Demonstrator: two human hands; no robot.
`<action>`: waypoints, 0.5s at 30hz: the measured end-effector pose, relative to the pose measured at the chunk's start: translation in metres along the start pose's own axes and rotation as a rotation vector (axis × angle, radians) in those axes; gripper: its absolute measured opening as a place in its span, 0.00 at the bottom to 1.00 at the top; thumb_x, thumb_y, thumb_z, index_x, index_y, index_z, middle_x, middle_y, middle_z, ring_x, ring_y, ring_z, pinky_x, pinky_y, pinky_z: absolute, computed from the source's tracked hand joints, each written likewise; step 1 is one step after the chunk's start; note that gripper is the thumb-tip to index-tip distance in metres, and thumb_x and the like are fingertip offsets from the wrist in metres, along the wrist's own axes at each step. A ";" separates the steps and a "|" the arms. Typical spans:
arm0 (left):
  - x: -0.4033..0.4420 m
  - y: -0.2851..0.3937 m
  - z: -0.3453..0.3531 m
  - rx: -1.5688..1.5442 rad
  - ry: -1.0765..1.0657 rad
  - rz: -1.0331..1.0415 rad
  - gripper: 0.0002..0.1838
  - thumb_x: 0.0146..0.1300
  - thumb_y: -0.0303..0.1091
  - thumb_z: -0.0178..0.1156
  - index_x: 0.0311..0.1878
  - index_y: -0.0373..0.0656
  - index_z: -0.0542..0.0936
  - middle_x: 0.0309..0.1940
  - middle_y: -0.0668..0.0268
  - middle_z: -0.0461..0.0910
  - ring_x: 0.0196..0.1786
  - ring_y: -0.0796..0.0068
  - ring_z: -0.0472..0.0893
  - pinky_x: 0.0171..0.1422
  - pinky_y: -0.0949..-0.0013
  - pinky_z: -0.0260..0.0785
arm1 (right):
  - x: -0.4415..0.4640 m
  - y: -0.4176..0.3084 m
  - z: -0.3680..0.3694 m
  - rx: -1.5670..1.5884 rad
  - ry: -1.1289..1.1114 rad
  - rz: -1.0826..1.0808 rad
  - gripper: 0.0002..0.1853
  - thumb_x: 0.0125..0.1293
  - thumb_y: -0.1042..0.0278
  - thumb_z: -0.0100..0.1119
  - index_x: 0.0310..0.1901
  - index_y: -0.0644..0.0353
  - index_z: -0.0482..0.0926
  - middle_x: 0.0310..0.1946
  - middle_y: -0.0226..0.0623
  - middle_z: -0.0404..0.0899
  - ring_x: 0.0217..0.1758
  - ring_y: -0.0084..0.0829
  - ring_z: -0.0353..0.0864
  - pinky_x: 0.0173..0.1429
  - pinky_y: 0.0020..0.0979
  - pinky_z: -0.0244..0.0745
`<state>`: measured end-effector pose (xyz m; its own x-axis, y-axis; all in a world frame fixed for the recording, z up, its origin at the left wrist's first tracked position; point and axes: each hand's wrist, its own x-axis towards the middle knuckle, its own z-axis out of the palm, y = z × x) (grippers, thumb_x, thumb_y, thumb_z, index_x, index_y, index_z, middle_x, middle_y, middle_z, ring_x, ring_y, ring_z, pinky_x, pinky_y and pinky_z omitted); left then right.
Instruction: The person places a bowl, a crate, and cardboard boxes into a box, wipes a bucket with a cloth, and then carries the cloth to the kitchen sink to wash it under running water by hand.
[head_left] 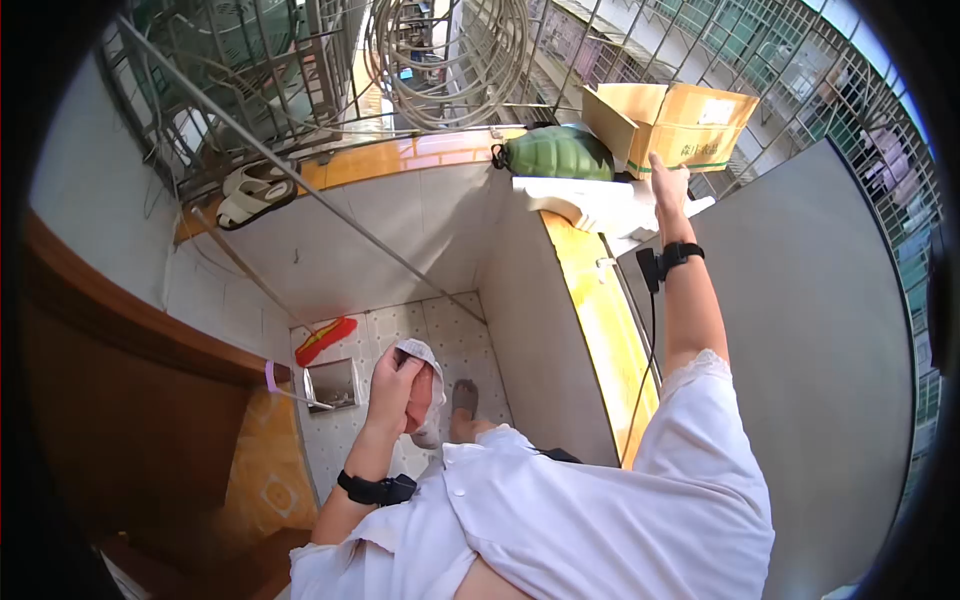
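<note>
My left hand (393, 387) is closed around a limp white and pink cloth-like item (424, 400), held low in front of my body; its exact kind is unclear. Stretched out to the far right, my right hand (670, 186) grips the near lower edge of a cardboard box (690, 125), with one finger lying up along its side. The box's left flap stands open, and I cannot see inside. Just left of the box lies a green quilted bundle (560, 153) on the ledge. Below the box are white moulded pieces (590, 203).
Beige sandals (255, 197) sit on the left ledge (360, 163). A pole (300, 175) slants across the corner. On the tiled floor are a red broom head (326, 340) and a square recess (332, 385). Coiled hose (450, 60) hangs by the window bars; a grey panel (790, 330) stands right.
</note>
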<state>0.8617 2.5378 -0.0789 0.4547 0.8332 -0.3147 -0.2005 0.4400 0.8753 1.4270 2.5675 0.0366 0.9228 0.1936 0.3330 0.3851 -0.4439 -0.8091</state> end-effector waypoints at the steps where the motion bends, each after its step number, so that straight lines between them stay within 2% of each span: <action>1: 0.023 0.007 0.004 0.008 0.010 0.006 0.05 0.73 0.29 0.60 0.48 0.42 0.78 0.42 0.72 0.80 0.45 0.81 0.79 0.53 0.73 0.73 | 0.033 -0.003 0.016 -0.008 0.004 0.021 0.52 0.55 0.37 0.73 0.68 0.76 0.68 0.53 0.58 0.84 0.58 0.50 0.85 0.68 0.40 0.74; 2: 0.041 0.014 0.007 0.009 0.024 0.002 0.05 0.73 0.29 0.60 0.49 0.42 0.78 0.42 0.72 0.80 0.45 0.81 0.79 0.52 0.73 0.73 | 0.065 -0.004 0.029 -0.117 -0.070 0.056 0.63 0.50 0.30 0.74 0.74 0.77 0.59 0.63 0.60 0.77 0.68 0.50 0.77 0.75 0.42 0.67; 3: 0.058 0.018 0.013 0.005 0.022 -0.010 0.05 0.73 0.29 0.60 0.49 0.42 0.78 0.42 0.72 0.80 0.45 0.81 0.79 0.52 0.73 0.73 | 0.079 -0.007 0.045 -0.130 -0.071 0.059 0.63 0.50 0.30 0.74 0.74 0.77 0.59 0.63 0.60 0.77 0.68 0.50 0.77 0.75 0.42 0.67; 5: 0.071 0.024 0.014 -0.036 0.063 -0.005 0.05 0.73 0.29 0.60 0.48 0.42 0.78 0.43 0.71 0.80 0.45 0.81 0.80 0.51 0.72 0.74 | 0.084 -0.026 0.064 -0.310 0.119 0.174 0.72 0.47 0.25 0.74 0.78 0.76 0.49 0.75 0.59 0.62 0.80 0.48 0.61 0.80 0.46 0.60; 6: 0.086 0.025 0.013 -0.074 0.063 -0.011 0.05 0.73 0.29 0.61 0.49 0.42 0.79 0.44 0.70 0.81 0.45 0.80 0.80 0.52 0.72 0.74 | 0.099 -0.030 0.075 -0.314 0.089 0.224 0.77 0.45 0.23 0.73 0.79 0.74 0.41 0.80 0.55 0.50 0.84 0.47 0.50 0.82 0.51 0.54; 9: 0.118 0.032 0.014 -0.103 0.159 -0.093 0.04 0.73 0.27 0.59 0.48 0.41 0.79 0.42 0.71 0.80 0.43 0.82 0.79 0.50 0.74 0.73 | 0.122 -0.034 0.102 -0.372 0.225 0.291 0.75 0.43 0.22 0.74 0.77 0.75 0.46 0.78 0.56 0.54 0.83 0.48 0.54 0.80 0.50 0.59; 10: 0.129 0.031 0.011 -0.095 0.150 -0.093 0.04 0.73 0.27 0.59 0.48 0.41 0.79 0.42 0.71 0.80 0.43 0.81 0.79 0.50 0.74 0.73 | 0.125 -0.034 0.107 -0.393 0.291 0.296 0.70 0.49 0.26 0.72 0.77 0.75 0.48 0.76 0.57 0.59 0.81 0.49 0.59 0.79 0.49 0.61; 11: 0.139 0.031 0.009 -0.094 0.139 -0.103 0.04 0.73 0.27 0.59 0.48 0.41 0.79 0.42 0.71 0.80 0.43 0.81 0.79 0.50 0.74 0.73 | 0.128 -0.034 0.105 -0.402 0.301 0.300 0.70 0.49 0.26 0.72 0.77 0.75 0.48 0.76 0.57 0.59 0.81 0.49 0.59 0.79 0.49 0.61; 12: 0.148 0.031 0.005 -0.120 0.130 -0.110 0.05 0.73 0.28 0.60 0.48 0.41 0.79 0.42 0.71 0.80 0.43 0.81 0.79 0.50 0.74 0.73 | 0.131 -0.033 0.104 -0.368 0.278 0.377 0.66 0.52 0.29 0.71 0.77 0.74 0.50 0.75 0.57 0.63 0.79 0.50 0.63 0.78 0.49 0.62; 14: 0.166 0.036 0.001 -0.147 0.110 -0.124 0.05 0.73 0.28 0.60 0.49 0.42 0.79 0.42 0.71 0.81 0.44 0.81 0.80 0.50 0.74 0.73 | 0.141 -0.028 0.111 -0.402 0.324 0.456 0.47 0.61 0.39 0.64 0.71 0.71 0.64 0.66 0.56 0.76 0.71 0.53 0.76 0.76 0.49 0.67; 15: 0.174 0.038 -0.001 -0.149 0.096 -0.136 0.05 0.73 0.28 0.60 0.49 0.42 0.79 0.42 0.71 0.81 0.44 0.81 0.80 0.50 0.74 0.73 | 0.149 -0.018 0.115 -0.413 0.339 0.460 0.47 0.61 0.39 0.64 0.71 0.71 0.64 0.66 0.56 0.76 0.71 0.53 0.76 0.76 0.49 0.67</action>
<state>0.9322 2.6998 -0.1012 0.4031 0.7879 -0.4656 -0.2720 0.5889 0.7610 1.5570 2.7050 0.0448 0.9188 -0.3469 0.1882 -0.1347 -0.7239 -0.6767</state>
